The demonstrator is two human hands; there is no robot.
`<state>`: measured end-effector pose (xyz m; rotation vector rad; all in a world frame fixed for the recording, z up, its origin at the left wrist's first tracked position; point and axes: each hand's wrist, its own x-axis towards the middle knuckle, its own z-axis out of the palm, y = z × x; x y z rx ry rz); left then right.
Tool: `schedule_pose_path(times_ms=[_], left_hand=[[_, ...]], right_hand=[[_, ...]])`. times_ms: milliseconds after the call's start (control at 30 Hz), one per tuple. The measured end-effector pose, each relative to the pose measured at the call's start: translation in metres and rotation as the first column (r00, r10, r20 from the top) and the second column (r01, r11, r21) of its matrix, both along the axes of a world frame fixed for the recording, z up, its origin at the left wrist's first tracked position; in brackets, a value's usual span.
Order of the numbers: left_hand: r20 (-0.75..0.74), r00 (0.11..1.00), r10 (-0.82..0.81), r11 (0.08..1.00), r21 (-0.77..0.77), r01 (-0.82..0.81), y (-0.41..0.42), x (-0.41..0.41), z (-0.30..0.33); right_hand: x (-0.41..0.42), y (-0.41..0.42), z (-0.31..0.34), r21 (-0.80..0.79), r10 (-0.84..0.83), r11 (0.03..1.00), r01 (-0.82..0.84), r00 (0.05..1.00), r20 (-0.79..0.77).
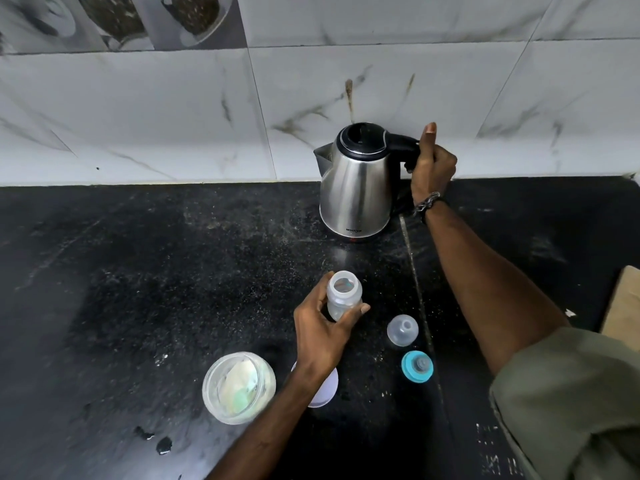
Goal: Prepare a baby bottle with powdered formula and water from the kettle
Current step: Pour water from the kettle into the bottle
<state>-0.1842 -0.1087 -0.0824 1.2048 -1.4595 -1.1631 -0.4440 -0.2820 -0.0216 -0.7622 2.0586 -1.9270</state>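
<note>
**Two hands, one bottle, one kettle**

The left hand (320, 332) is wrapped around a small clear plastic baby bottle (344, 294). The bottle stands upright on the black speckled table (145, 271), and its top is open. The thumb is on one side and the fingers are on the other.

The right hand (433, 164) is curled around the black handle of a shiny steel kettle (356, 188). Its thumb points up. A bracelet (427, 202) sits on that wrist. The kettle stands on the table, far from the left hand, against a white marble-look tiled wall (173, 116). Its spout points away from the right hand.

Just right of the left hand lies a clear round bottle cap (402, 330). Nearer the person than the cap is a teal ring with a grey teat (417, 366).

Left of the left wrist stands a clear round jar with pale powder inside (239, 388), open at the top. A white lid (325, 389) peeks out from under the left wrist.

A green sleeve (571, 403) covers the right upper arm.
</note>
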Motion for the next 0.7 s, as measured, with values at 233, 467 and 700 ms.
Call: schedule_pose_path(times_ms=[233, 467, 700], left_hand=[[0.015, 1.000, 0.017, 0.999, 0.031, -0.018, 0.000, 0.000, -0.003], [0.014, 0.999, 0.047, 0.998, 0.050, -0.047, 0.001, 0.000, -0.003], [-0.013, 0.999, 0.044, 0.998, 0.034, -0.043, 0.010, 0.007, 0.007]], right_hand=[[0.000, 0.000, -0.008, -0.043, -0.008, 0.999, 0.008, 1.000, 0.016], [0.006, -0.001, -0.007, 0.001, -0.100, 0.995, 0.100, 0.995, -0.025], [0.018, 0.017, -0.002, 0.052, -0.155, 0.987, 0.155, 0.988, -0.007]])
